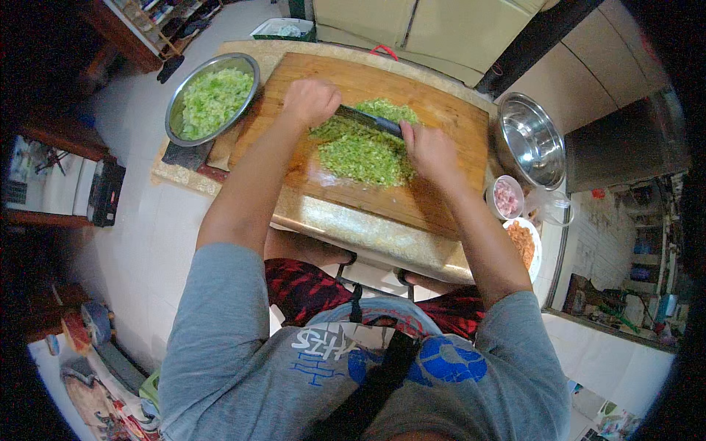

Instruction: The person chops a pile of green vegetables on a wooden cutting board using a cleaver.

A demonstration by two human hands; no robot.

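A kitchen knife lies across a heap of finely chopped green vegetable on a wooden cutting board. My right hand grips its dark handle. At the other end, my left hand is closed on the front part of the blade, and the fingers hide the tip. Some chopped greens lie beyond the blade, and the larger part is on my side of it.
Left of the board, a steel bowl holds chopped greens. At the right are a shiny steel basin, a small bowl of pinkish diced meat, a clear plastic container and a white plate of orange-brown bits. A grey cloth lies under the left bowl.
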